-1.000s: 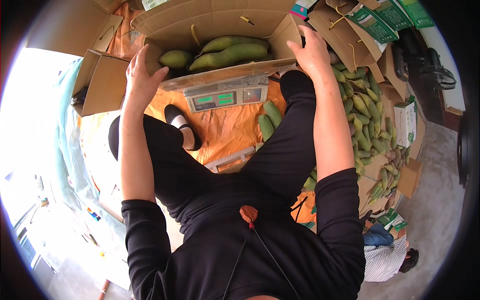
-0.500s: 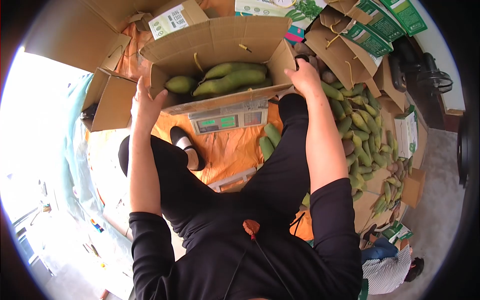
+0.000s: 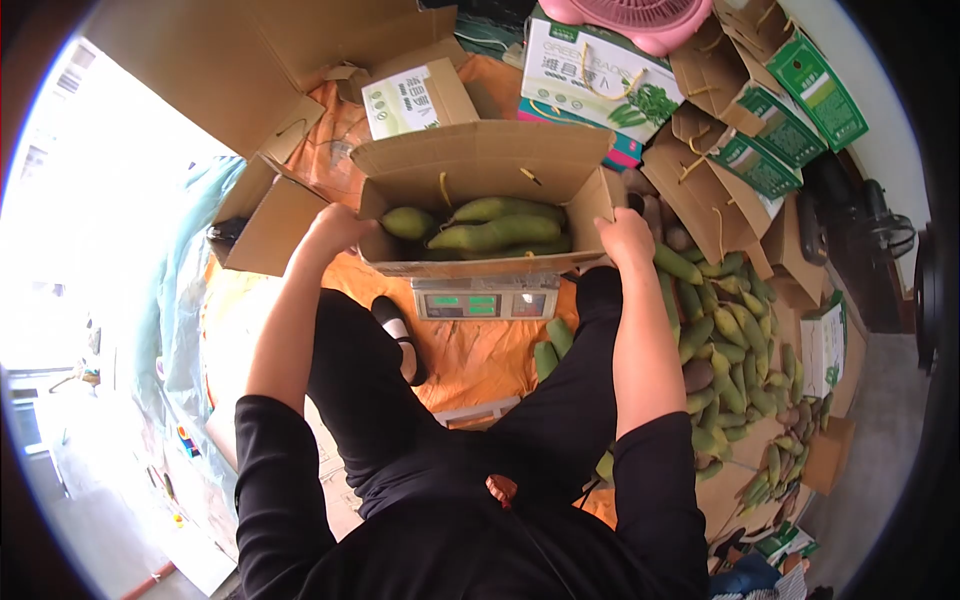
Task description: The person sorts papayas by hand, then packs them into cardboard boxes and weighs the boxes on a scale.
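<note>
An open cardboard box [image 3: 470,268] with several green radishes [image 3: 497,233] in it sits on a digital scale [image 3: 486,300], whose displays glow green. My left hand [image 3: 338,229] grips the box's left end, fingers closed at its upper edge. At the opposite end my right hand [image 3: 627,239] is closed on the side wall, with some fingertips hidden behind the cardboard. The box's long back flap stands up, and yellow cord handles show on its inner side.
To the right lies a big heap of green radishes [image 3: 735,345]. Open gift cartons [image 3: 765,155] and a pink fan [image 3: 640,18] stand behind. A tilted cardboard box [image 3: 270,230] is at the left. Orange sheeting [image 3: 455,365] covers the floor. Part of another person [image 3: 750,580] shows lower right.
My left hand, spread beside the box earlier, is now closed on its end. My view has tilted up, bringing the pink fan and more cartons into sight. The box still rests on the scale.
</note>
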`<state>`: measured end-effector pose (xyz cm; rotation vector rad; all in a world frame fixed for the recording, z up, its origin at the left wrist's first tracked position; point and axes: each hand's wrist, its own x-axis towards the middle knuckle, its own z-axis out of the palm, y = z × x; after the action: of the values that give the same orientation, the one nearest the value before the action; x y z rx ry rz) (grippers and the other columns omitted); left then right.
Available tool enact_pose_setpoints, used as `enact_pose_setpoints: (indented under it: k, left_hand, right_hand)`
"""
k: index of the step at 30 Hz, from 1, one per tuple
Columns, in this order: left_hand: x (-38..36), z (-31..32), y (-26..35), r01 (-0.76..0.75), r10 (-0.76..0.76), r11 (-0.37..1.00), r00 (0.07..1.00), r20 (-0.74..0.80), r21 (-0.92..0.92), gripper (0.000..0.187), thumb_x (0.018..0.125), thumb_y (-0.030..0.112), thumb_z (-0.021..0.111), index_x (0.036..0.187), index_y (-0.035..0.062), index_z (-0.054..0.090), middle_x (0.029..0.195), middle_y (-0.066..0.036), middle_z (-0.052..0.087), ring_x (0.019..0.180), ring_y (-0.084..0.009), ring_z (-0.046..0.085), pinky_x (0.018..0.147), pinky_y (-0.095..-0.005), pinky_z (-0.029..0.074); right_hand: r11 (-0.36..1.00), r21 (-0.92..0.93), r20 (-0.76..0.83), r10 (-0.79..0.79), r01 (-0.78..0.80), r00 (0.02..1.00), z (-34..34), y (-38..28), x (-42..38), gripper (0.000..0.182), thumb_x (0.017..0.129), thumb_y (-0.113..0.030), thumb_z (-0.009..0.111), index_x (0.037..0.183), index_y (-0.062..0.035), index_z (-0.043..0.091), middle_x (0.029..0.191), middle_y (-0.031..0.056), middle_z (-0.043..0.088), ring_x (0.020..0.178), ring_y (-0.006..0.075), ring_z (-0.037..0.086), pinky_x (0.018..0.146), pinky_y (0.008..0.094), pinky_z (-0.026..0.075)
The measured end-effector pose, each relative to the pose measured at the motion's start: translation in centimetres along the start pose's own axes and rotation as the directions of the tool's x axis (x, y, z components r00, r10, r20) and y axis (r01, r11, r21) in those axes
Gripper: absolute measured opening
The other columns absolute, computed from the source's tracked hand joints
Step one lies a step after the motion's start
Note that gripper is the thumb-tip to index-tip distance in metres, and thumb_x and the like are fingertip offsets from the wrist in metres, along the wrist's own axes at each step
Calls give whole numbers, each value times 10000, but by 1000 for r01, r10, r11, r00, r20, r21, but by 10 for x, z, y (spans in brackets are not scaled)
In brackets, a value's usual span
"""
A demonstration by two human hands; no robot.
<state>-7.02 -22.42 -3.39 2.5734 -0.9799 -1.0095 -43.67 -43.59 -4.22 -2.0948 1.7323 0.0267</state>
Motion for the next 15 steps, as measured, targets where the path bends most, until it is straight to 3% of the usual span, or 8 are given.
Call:
enact_pose_setpoints:
  k: [6,9,11,13,15]
  left_hand:
    - [7,5,8,6,-22,971,998,66,239,407,845,397,624,874,0,707,748,-127,704,735,-230,696,787,-350,531]
    - [-3,3,13,29,-19,948,999,-35,318,395,859,392,600,898,15,708,768,-110,708,843,-237,689,814,-370,522]
    - [13,11,-7,37,-26,965,999,-44,260,403,841,399,602,927,19,706,860,-135,707,931,-276,668,845,-396,511]
    - [10,11,-17,-76,116,963,983,-144,259,420,812,418,612,971,41,705,965,-168,690,979,-315,646,873,-418,499]
    - [13,6,-26,-46,69,977,992,-106,210,453,781,452,630,1011,68,701,1021,-187,674,989,-339,637,879,-422,497]
  right_hand:
    - [999,-49,-9,19,-19,1000,-4,-5,-6,350,841,-349,606,1034,-62,655,1074,186,648,1035,356,603,869,449,484]
    - [997,-79,-34,4,-7,999,-4,-9,-7,315,840,-338,610,996,-70,663,1039,183,653,1016,362,604,844,462,482]
    - [998,-67,-58,-16,12,998,-4,-11,-9,301,836,-334,616,972,-69,662,1020,185,653,1004,370,602,833,468,480]
    - [997,-62,-73,-46,41,996,-3,-15,-8,289,832,-330,622,947,-67,661,1001,186,652,992,377,600,821,474,478]
    - [995,-40,-98,-96,92,991,-1,-20,-10,275,826,-319,628,911,-58,646,971,194,647,964,395,596,806,479,474]
